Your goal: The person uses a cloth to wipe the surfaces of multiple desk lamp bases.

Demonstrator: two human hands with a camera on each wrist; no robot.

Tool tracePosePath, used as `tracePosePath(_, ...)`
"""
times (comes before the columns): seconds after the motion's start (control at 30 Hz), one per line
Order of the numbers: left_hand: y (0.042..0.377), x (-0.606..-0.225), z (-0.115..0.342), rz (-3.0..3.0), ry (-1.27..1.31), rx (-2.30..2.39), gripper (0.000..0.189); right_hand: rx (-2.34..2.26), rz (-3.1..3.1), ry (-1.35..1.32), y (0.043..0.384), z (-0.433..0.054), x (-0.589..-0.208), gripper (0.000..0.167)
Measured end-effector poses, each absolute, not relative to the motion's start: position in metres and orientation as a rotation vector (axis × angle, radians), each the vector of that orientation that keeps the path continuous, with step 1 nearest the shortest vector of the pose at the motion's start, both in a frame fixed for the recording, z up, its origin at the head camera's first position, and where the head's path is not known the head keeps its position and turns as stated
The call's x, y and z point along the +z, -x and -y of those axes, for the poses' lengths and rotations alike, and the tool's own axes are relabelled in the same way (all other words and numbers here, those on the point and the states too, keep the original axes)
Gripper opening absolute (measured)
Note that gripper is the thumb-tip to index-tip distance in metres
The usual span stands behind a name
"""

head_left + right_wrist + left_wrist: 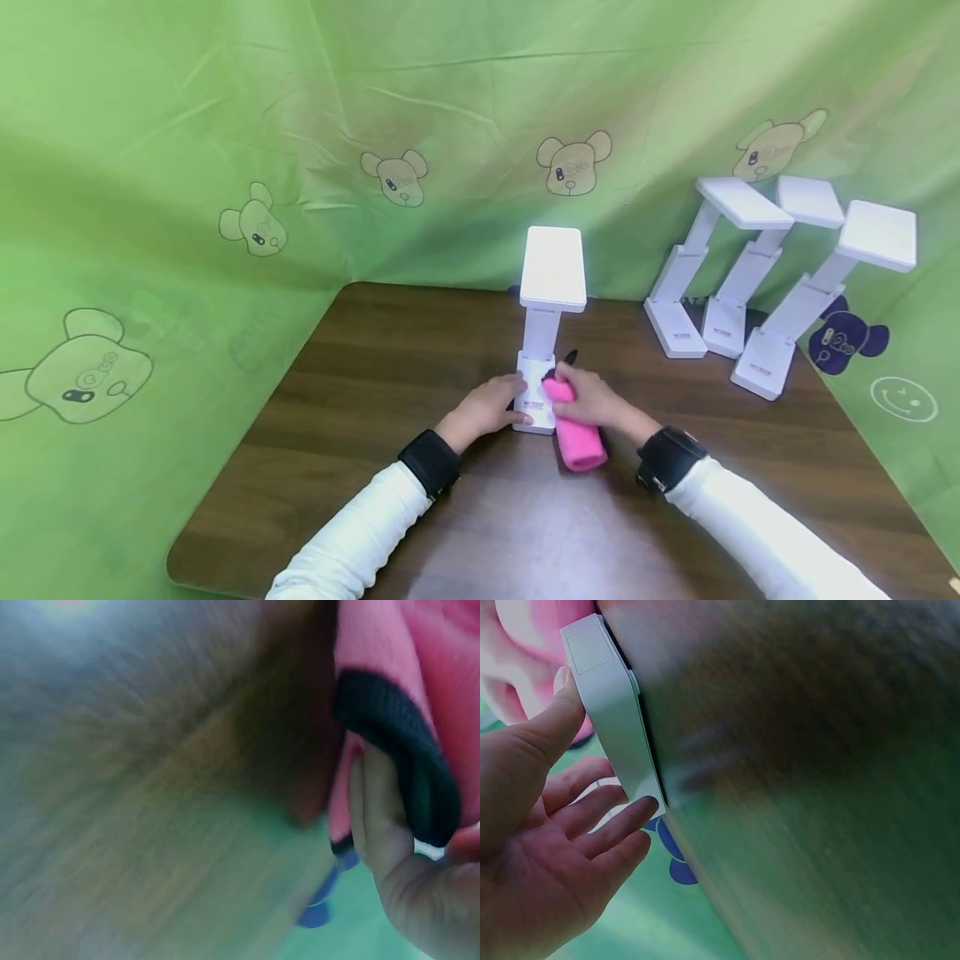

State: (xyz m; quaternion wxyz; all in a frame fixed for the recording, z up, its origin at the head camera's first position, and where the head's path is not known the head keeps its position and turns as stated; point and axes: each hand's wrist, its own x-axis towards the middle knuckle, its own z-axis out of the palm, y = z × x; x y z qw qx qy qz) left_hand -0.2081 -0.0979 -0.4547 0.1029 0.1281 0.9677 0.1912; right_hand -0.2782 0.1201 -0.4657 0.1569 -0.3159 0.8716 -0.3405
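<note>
A white folding desk lamp [553, 267] stands on the table in front of me, its flat head above a jointed stem. My left hand [491, 402] holds the left side of its base [534, 408], thumb near the front end and fingers farther back. In the left wrist view, the thumb and fingertips lie against the white base [619, 712]. My right hand [592, 398] grips a pink cloth [579, 446] with black edging, bunched against the base's right side. The right wrist view shows fingers tucked into the fold of the cloth [375, 645].
Several white desk lamps of the same kind, such as the nearest one [765, 362], stand unfolded at the back right. The dark wooden table [360, 358] ends at a green curtain [450, 125] printed with bear faces, which hangs behind and along the sides.
</note>
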Motion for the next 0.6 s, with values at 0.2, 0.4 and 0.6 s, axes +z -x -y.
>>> tracePosePath(0.2,0.208,-0.455,0.100,-2.866,-0.360,0.562,0.070,-0.877,-2.371,1.091,0.248,-0.125,-0.456,0.030)
tracePosePath(0.4,0.215,-0.452,0.093,-2.817,-0.387,0.575,0.071,-1.067,-2.518,0.672,0.263,-0.121,-0.463,0.030)
tracePosePath(0.6,0.216,-0.451,0.090,-2.823,-0.402,0.499,0.066,-1.057,-2.707,0.594,0.292,-0.109,-0.467,0.038)
